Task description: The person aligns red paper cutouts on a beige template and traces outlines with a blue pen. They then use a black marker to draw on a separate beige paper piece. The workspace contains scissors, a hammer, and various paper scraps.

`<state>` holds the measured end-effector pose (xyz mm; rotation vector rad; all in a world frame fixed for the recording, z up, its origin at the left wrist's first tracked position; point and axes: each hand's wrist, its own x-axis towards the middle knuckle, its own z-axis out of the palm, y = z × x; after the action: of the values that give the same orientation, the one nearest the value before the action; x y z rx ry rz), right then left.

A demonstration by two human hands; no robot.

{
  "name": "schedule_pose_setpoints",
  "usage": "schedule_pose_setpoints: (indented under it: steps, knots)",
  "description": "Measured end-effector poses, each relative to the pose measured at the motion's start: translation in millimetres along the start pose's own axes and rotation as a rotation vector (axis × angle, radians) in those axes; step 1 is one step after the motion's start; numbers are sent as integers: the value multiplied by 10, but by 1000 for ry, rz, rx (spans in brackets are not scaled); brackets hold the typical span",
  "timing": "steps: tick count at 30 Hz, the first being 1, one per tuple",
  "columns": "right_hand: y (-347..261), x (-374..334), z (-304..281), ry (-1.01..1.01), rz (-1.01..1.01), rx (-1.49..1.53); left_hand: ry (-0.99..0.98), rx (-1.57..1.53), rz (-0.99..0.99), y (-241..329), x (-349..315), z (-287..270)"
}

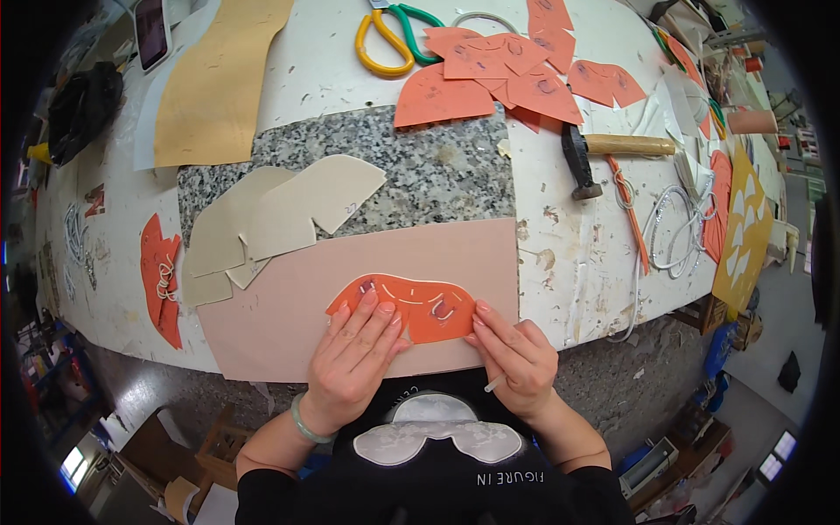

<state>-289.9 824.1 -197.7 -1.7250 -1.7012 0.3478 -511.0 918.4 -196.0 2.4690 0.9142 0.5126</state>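
Left hand (352, 352) pressing, right hand (522, 360) pinching: orange piece (437, 302) being held on pink board (276, 302).
Left hand is lying flat, fingers extended over the piece's left part; right hand is pinching its right end, also holding a thin white stick (495, 382). Piece is lying near the board's front edge, already bearing white dashes and dark marks; a pale rim is showing along its top, so probably layers are being lined up. Cream pieces (262, 210) are overlapping loose at upper left, more orange pieces (446, 98) are lying heaped beyond, so much of the batch seems left. Fingers are hiding part of the piece and most of the stick; can't tell what is lying underneath.
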Motion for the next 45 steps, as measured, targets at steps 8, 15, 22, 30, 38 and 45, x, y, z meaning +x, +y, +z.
schedule_pose_setpoints:
  steps: [8, 15, 22, 30, 38, 45]
  knots:
    - [8, -12, -6, -3, 14, 15, -20, 27, 17, -10, -4, 4]
    - [26, 80, -173, -76, 119, 194, -117, 111, 72, 43, 28, -64]
    - [287, 348, -595, -106, 92, 718, -188, 149, 132, 121, 44, -168]
    - [-119, 938, 164, -267, -88, 553, -190, 205, 181, 179, 8, -156]
    - [-145, 974, 462, -205, -255, 324, -131, 150, 186, 133, -52, -82]
    - [-141, 948, 540, -142, -344, 298, -74, 139, 219, 108, -60, -57]
